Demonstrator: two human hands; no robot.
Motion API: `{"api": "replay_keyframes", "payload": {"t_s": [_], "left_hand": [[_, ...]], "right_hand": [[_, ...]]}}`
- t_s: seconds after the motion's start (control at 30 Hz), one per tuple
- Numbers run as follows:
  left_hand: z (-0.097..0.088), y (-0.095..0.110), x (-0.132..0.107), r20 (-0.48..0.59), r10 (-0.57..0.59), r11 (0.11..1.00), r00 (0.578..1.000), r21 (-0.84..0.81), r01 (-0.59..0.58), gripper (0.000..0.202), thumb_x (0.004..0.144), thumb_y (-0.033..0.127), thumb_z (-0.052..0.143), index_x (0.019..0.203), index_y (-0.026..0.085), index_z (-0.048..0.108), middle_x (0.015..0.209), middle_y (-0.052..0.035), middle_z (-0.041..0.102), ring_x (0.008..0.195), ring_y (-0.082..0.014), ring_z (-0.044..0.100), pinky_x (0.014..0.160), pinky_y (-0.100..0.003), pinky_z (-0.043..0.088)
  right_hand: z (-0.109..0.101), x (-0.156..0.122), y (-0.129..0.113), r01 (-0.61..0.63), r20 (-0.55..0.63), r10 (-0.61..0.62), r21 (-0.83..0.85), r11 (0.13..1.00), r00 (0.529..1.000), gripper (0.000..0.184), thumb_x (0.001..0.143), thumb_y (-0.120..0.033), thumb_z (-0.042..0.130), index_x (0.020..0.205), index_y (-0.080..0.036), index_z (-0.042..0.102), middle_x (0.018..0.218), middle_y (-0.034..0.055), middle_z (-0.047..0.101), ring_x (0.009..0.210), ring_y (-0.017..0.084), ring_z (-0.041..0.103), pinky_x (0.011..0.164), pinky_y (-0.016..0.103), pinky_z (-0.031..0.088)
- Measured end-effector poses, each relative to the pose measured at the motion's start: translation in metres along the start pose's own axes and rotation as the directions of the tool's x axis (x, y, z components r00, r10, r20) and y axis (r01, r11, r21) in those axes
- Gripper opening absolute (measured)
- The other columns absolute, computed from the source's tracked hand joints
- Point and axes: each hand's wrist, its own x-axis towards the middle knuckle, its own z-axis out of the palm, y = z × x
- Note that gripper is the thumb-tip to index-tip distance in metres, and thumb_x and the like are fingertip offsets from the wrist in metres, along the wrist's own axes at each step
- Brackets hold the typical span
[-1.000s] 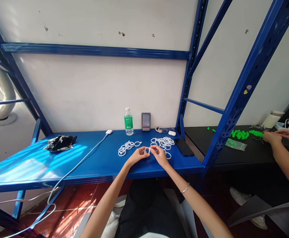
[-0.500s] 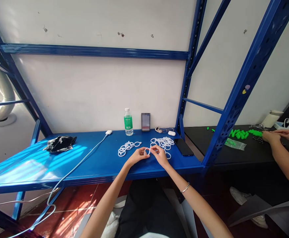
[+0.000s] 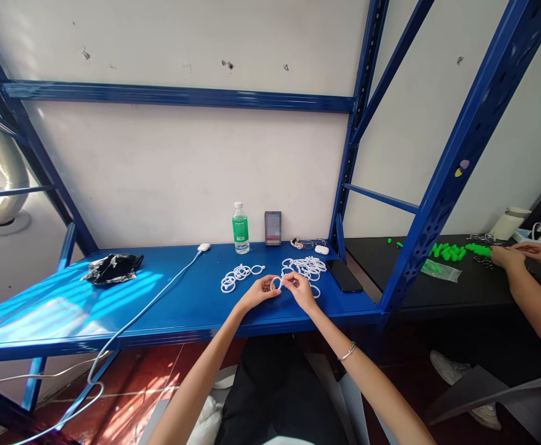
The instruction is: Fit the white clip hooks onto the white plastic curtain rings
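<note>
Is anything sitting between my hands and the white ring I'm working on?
Nothing visible does. The left hand and right hand both hold the white ring directly, over the blue shelf, between the smaller ring pile and the larger ring pile.

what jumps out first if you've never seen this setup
The left hand and right hand meet at the front of the blue bench, pinching one white ring between them. Just behind lie a small heap of white rings on the left and a bigger heap on the right, with a green bottle by the wall. Far right, another person's hand rests by green parts on a black bench.
</note>
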Motion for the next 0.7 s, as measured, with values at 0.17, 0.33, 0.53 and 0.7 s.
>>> {"api": "replay_keyframes", "payload": {"t_s": [0.17,0.33,0.53,0.7], "left_hand": [[0.007,0.000,-0.020,-0.169,0.216,0.879,0.962,0.463,-0.116,0.051,0.089,0.043,0.053,0.133,0.018,0.044,0.099,-0.0071,0.059,0.084,-0.0180,0.058,0.071,-0.029,0.049],[0.013,0.000,-0.056,-0.024,0.332,0.634,0.943,0.746,-0.204,0.038,0.095,0.033,0.043,0.132,0.026,0.049,0.131,-0.0104,0.051,0.118,-0.0260,0.052,0.098,-0.041,0.046],[0.013,-0.004,-0.064,0.006,0.329,0.588,0.944,0.781,-0.210,0.037,0.095,0.032,0.041,0.130,0.027,0.053,0.144,-0.0107,0.038,0.124,-0.0276,0.050,0.101,-0.044,0.047],[0.008,-0.008,-0.059,-0.052,0.338,0.680,0.940,0.704,-0.205,0.051,0.094,0.028,0.044,0.145,0.028,0.035,0.153,-0.0123,0.026,0.132,-0.0294,0.043,0.106,-0.048,0.043]], "right_hand": [[0.000,0.000,0.003,-0.034,-0.059,0.033,-0.012,0.999,0.998,0.034,0.083,-0.053,0.060,0.075,-0.020,0.058,0.074,0.0035,0.062,0.070,0.019,0.060,0.063,0.030,0.048],[0.001,-0.002,0.001,-0.054,-0.051,0.054,0.000,0.999,0.997,0.034,0.083,-0.054,0.060,0.077,-0.020,0.059,0.076,0.0042,0.064,0.069,0.019,0.061,0.064,0.031,0.049],[0.002,-0.003,0.000,-0.067,0.013,0.066,0.053,0.996,0.998,0.033,0.083,-0.053,0.061,0.080,-0.020,0.059,0.079,0.0047,0.066,0.073,0.020,0.065,0.070,0.033,0.054],[0.003,-0.003,0.002,-0.085,0.059,0.080,0.090,0.992,0.995,0.033,0.083,-0.054,0.062,0.080,-0.021,0.058,0.078,0.0040,0.066,0.075,0.021,0.066,0.073,0.035,0.055]]}}
